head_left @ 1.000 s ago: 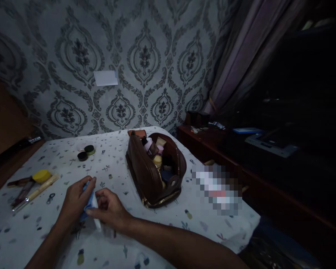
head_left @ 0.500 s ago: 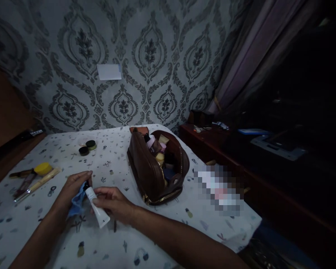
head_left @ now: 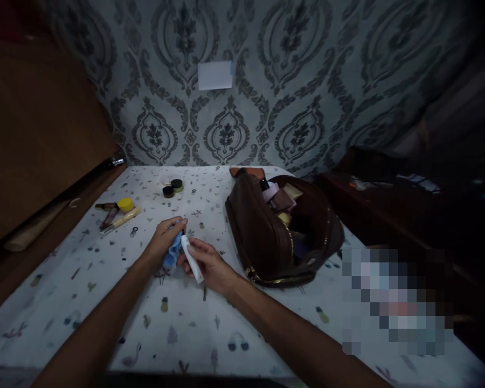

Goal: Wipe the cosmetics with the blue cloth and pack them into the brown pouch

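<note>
Tube (head_left: 193,264), white with a dark cap (head_left: 183,232), observed in the head view between the two hands, left of the bag and over the near half of the table. It lies at a slant, cap end pointing away and leftward, flat end toward the wearer. Whether it touches the table cannot be determined.

Right hand (head_left: 210,264): grasping the tube along its body, thumb laid across the upper side. Left hand (head_left: 167,237): closed on a crumpled blue cloth (head_left: 172,255), with the fingers at the cap end; exact contact with the cap cannot be confirmed. The cloth hangs beside the tube.

Bag (head_left: 254,226): brown, gaping, resting on the table (head_left: 194,334) to the right of both hands and apart from them. Contents noted: a pale bottle (head_left: 270,191) with a black top, a brown packet (head_left: 281,200), a beige item (head_left: 293,191) and a yellow item (head_left: 285,217); the deeper interior is too dark to read. An orange item (head_left: 248,172) sits behind the bag.

Far left of the hands, a yellow lid (head_left: 125,205) is grouped with a pale stick (head_left: 129,215) and a brown stick (head_left: 105,206). Beyond the hands, a dark jar (head_left: 168,192) stands just beside a green jar (head_left: 177,186).
</note>
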